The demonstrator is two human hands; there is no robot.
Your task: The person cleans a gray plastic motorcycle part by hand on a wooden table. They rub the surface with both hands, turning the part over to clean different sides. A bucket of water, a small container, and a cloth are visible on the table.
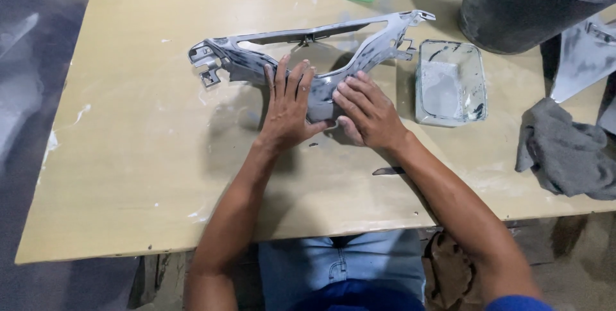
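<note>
In the head view, a grey plastic panel [308, 60], long and openwork, is laid flat on the far middle of the table [128, 157]. The left hand [287, 109] is spread open, palm down, pressed on the panel's near edge. The right hand [366, 113] is laid beside it, fingers extended on the same edge, thumb tucked below. A tray [449, 83] is seen just right of the panel, a grey rag [564, 150] farther right, a dark bucket [532, 3] beyond.

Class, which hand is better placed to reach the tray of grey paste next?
Probably the right hand: it rests on the grey plastic panel nearest the tray; the left hand lies farther away.
</note>
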